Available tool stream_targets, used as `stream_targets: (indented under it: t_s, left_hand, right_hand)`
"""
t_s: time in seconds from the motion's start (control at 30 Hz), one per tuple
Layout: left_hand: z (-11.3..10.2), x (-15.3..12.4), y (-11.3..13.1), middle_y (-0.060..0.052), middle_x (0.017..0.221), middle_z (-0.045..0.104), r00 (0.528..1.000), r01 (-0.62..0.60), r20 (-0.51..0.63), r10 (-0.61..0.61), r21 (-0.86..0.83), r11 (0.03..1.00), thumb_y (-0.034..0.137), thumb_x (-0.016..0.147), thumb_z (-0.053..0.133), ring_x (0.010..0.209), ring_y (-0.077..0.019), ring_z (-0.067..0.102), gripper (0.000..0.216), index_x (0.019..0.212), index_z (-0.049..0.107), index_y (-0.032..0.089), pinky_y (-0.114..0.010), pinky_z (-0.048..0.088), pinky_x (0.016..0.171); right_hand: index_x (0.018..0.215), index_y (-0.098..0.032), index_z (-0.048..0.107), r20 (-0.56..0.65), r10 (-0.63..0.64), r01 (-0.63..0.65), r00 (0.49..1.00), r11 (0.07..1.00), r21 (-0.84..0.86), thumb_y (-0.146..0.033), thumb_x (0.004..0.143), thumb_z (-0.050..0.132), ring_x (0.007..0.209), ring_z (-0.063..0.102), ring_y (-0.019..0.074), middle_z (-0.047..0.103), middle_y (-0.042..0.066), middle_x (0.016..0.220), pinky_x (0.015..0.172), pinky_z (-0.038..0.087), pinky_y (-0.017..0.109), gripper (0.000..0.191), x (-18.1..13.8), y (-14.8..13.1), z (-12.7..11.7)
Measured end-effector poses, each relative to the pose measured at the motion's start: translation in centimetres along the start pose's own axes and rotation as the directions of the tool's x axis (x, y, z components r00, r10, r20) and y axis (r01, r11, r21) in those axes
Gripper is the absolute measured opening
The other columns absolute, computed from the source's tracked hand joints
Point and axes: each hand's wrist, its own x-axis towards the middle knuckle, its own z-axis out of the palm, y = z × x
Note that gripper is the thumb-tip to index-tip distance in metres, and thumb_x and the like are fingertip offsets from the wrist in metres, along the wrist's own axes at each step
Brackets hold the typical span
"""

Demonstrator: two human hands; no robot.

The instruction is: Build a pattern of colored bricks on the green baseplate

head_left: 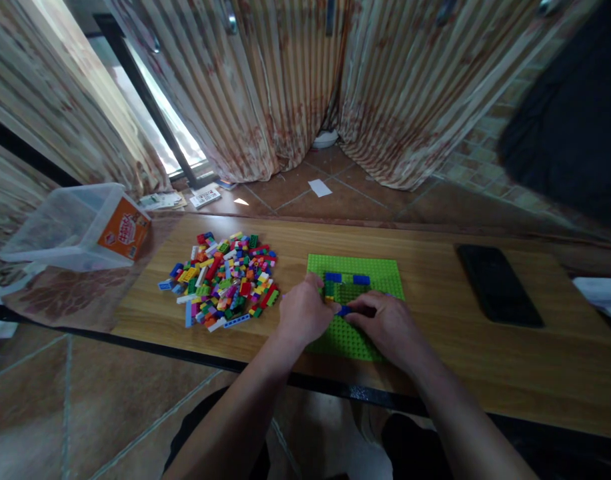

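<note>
A green studded baseplate point(355, 347) lies on the wooden table, with my two hands over its middle. Two blue bricks point(361, 280) sit along the far side of a small build on it, and green and yellow bricks show partly at its left. My right hand point(388, 323) pinches a small blue brick point(343, 311) between thumb and fingers, low at the build's near side. Close against that brick's left end is the thumb of my left hand point(308, 310). The other left fingers are curled at the build's left edge, and what they grip is hidden.
A heap of mixed toy bricks point(225, 280) spreads over the table's left part. A dark phone point(498, 285) lies at the right. Beyond the left end stands a clear plastic bin point(60, 227) with an orange label. Curtains point(285, 87) hang behind the table.
</note>
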Motion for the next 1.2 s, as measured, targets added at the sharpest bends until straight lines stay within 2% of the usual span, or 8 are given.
stream_targets:
  t_s: [0.13, 0.33, 0.53, 0.67, 0.77, 0.93, 1.2]
  left_hand:
    - [-0.2, 0.1, 0.2, -0.007, 0.092, 0.072, 1.000, 0.006, 0.016, -0.006, 0.028, 1.000, 0.041, 0.072, 0.071, 0.086, -0.0249, 0.067, 0.046, 0.111, 0.057, 0.020, -0.031, 0.047, 0.070]
    - [-0.2, 0.1, 0.2, -0.007, 0.093, 0.072, 1.000, 0.007, 0.011, -0.008, 0.032, 0.999, 0.042, 0.072, 0.071, 0.088, -0.0249, 0.068, 0.047, 0.112, 0.057, 0.020, -0.031, 0.049, 0.072]
    - [-0.5, 0.0, -0.7, -0.005, 0.087, 0.071, 0.993, -0.105, 0.046, 0.105, -0.018, 0.994, 0.042, 0.076, 0.067, 0.081, -0.0229, 0.067, 0.043, 0.111, 0.057, 0.019, -0.030, 0.049, 0.070]
    - [-0.9, 0.4, -1.5, -0.004, 0.085, 0.071, 0.983, -0.155, 0.077, 0.167, -0.142, 0.978, 0.028, 0.086, 0.053, 0.078, -0.0181, 0.066, 0.025, 0.107, 0.062, 0.018, -0.026, 0.049, 0.069]
    - [-1.2, 0.8, -1.7, -0.004, 0.083, 0.071, 0.980, -0.133, 0.116, 0.160, -0.212, 0.968, 0.018, 0.087, 0.044, 0.075, -0.0160, 0.066, 0.026, 0.105, 0.064, 0.018, -0.024, 0.049, 0.070]
    - [-1.5, 0.7, -1.8, -0.004, 0.083, 0.072, 0.982, -0.117, 0.119, 0.149, -0.241, 0.963, 0.013, 0.085, 0.042, 0.076, -0.0162, 0.066, 0.032, 0.110, 0.063, 0.018, -0.024, 0.050, 0.072]
    - [-1.5, 0.7, -2.1, -0.004, 0.086, 0.072, 0.977, -0.135, 0.118, 0.179, -0.311, 0.941, 0.012, 0.085, 0.043, 0.075, -0.0152, 0.067, 0.033, 0.113, 0.061, 0.016, -0.023, 0.049, 0.070]
  right_hand:
    - [0.076, -0.022, 0.072, 0.018, 0.032, -0.032, 0.999, 0.999, -0.001, -0.024, 0.072, 0.069, 0.074, 0.062, 0.0181, 0.070, 0.001, 0.077, 0.069, 0.044, 0.032, 0.006, 0.2, 0.1, 0.0]
    - [0.076, -0.022, 0.071, -0.008, 0.009, -0.009, 1.000, 1.000, -0.002, -0.026, 0.074, 0.065, 0.074, 0.062, 0.0177, 0.070, 0.002, 0.078, 0.070, 0.044, 0.032, 0.007, 0.0, 0.2, 0.3]
    - [0.084, -0.023, 0.072, 0.009, -0.024, 0.024, 1.000, 0.998, -0.055, -0.030, 0.074, 0.066, 0.070, 0.059, 0.0177, 0.067, 0.001, 0.075, 0.067, 0.044, 0.033, 0.014, -0.1, 0.3, 0.0]
    - [0.091, -0.024, 0.072, 0.047, -0.011, 0.009, 0.999, 0.999, 0.044, -0.036, 0.073, 0.067, 0.071, 0.061, 0.0184, 0.069, 0.001, 0.078, 0.067, 0.046, 0.033, 0.022, -0.2, 1.1, -0.5]
    - [0.094, -0.023, 0.072, 0.057, 0.011, -0.018, 0.998, 0.991, 0.134, -0.040, 0.080, 0.061, 0.079, 0.065, 0.0204, 0.073, 0.004, 0.088, 0.073, 0.048, 0.034, 0.025, -0.2, 1.5, -1.0]
    - [0.088, -0.023, 0.073, 0.000, 0.005, -0.005, 1.000, 0.997, 0.078, -0.040, 0.085, 0.052, 0.083, 0.066, 0.0215, 0.075, 0.004, 0.090, 0.077, 0.047, 0.035, 0.028, -0.1, 1.3, -1.2]
    - [0.086, -0.023, 0.073, -0.040, -0.013, 0.016, 0.999, 0.997, 0.077, -0.040, 0.085, 0.051, 0.080, 0.067, 0.0217, 0.075, 0.004, 0.089, 0.074, 0.048, 0.034, 0.028, -0.2, 1.2, -1.0]
